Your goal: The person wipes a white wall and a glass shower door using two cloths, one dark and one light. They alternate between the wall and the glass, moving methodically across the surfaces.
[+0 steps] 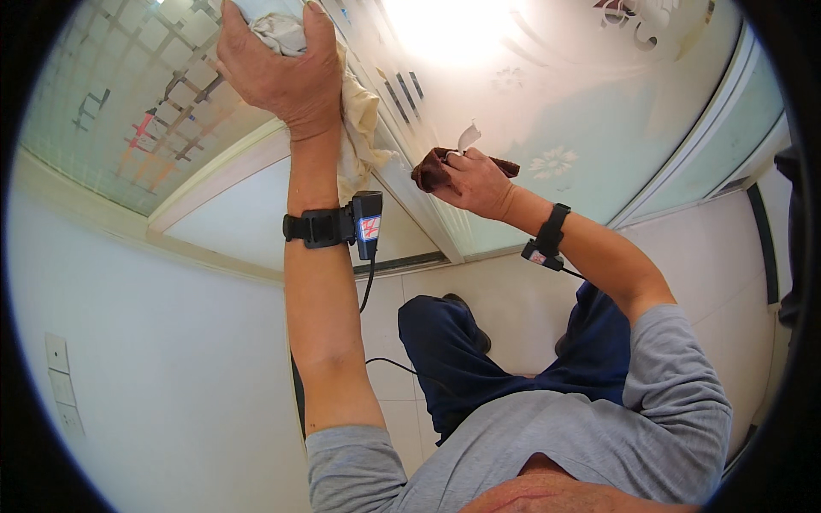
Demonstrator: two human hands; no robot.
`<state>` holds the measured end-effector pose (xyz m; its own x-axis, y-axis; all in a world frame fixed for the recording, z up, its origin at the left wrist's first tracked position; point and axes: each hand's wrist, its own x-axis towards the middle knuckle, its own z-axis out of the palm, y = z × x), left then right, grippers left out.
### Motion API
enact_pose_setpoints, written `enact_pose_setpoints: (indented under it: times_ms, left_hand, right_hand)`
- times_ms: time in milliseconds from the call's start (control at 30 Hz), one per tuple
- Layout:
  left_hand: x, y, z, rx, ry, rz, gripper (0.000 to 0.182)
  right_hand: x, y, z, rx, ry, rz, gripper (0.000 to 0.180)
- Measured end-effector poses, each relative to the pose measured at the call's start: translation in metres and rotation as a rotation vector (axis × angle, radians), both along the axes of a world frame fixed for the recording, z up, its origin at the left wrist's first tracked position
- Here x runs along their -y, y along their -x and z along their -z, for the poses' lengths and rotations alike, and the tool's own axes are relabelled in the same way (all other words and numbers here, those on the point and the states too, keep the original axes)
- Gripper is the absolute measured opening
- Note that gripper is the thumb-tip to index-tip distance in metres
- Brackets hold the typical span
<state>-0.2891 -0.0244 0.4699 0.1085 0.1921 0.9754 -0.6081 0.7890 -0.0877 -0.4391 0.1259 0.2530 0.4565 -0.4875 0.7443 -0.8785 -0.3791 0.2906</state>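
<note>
My left hand (282, 70) is raised at the top left, its fingers around a bunched whitish cloth (279, 32). A cream cloth (359, 122) hangs down beside that wrist, against the door's frame. My right hand (474, 183) grips a dark brown cloth (433, 170) with a white scrap sticking up from it, in front of the frosted glass door panel (577, 122). The panel bears flower and stripe patterns. Whether the brown cloth touches the glass I cannot tell. Each forearm wears a black strap with a small cabled device.
Another patterned glass panel (128, 96) is at the upper left, above a white wall (179, 359) with switch plates (62, 385). The pale door frame (410, 192) runs between the panels. A floor track (410, 264) lies ahead of my feet on the tiled floor (513, 288).
</note>
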Motion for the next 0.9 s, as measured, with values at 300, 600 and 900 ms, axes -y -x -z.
enact_pose_setpoints:
  times_ms: [300,600,900]
  left_hand:
    - [0.008,-0.002,0.0,0.008,0.041,-0.093,0.073]
    - [0.001,-0.001,0.002,0.018,0.035,-0.036,0.073]
    - [-0.011,0.002,0.003,0.008,-0.066,-0.051,0.072]
  right_hand:
    - [0.039,0.004,-0.154,0.151,0.567,0.15,0.029]
    - [0.007,0.001,-0.001,0.433,0.069,-0.052,0.046]
    - [-0.009,0.045,-0.031,0.624,0.146,-0.019,0.053]
